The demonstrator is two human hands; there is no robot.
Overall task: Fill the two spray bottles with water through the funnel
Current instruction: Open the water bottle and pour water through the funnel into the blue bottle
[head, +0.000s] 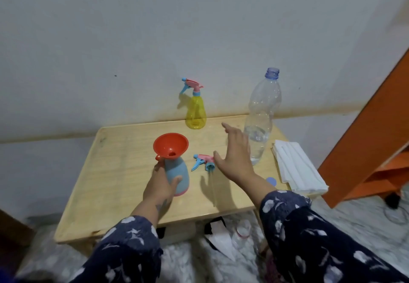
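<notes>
1. head view: the left hand (160,180) grips the blue spray bottle (177,175) low on its body, thumb across the front and fingers wrapped round the far side.
2. the blue bottle stands upright on the wooden table (115,172), with the red funnel (170,144) seated in its neck.
3. the right hand (235,156) hovers with its fingers spread wide and straight, holding nothing, just beside the clear water bottle (261,117).
4. whether the fingers touch the water bottle cannot be told.
5. the loose spray head (203,161) lies on the table between the two hands.
6. the yellow spray bottle (195,111) stands capped at the far edge.
7. folded white tissues (296,167) lie to the right.
</notes>
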